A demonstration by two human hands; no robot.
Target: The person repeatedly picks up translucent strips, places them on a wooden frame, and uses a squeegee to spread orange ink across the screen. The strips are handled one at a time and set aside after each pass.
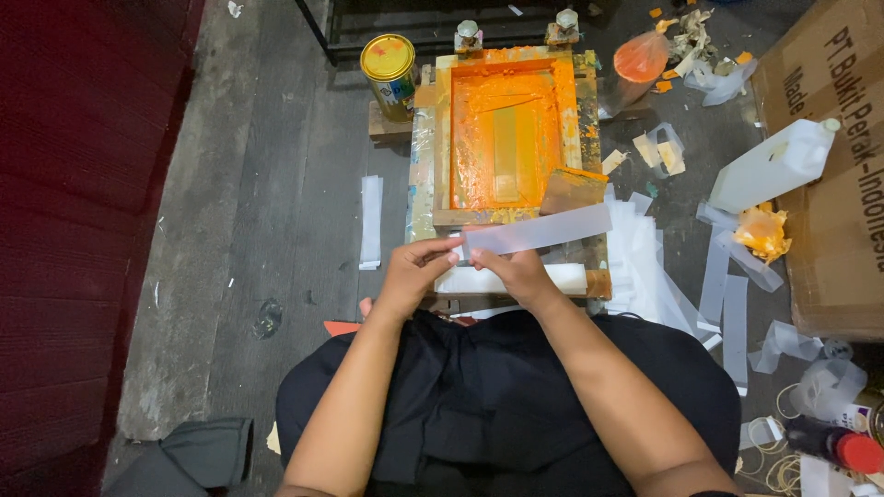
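From the head camera, the left hand [412, 273] and right hand [516, 272] both pinch the near end of a long translucent white plastic strip [539, 229], fingers closed on it, held just above the orange-inked wooden screen-printing frame [442, 138] on the floor

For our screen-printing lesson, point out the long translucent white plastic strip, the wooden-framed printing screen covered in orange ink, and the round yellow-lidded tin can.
Long translucent white plastic strip [543, 230], head view, middle of the strip.
Wooden-framed printing screen covered in orange ink [479, 138], head view, inked mesh.
Round yellow-lidded tin can [388, 57], head view, lid.
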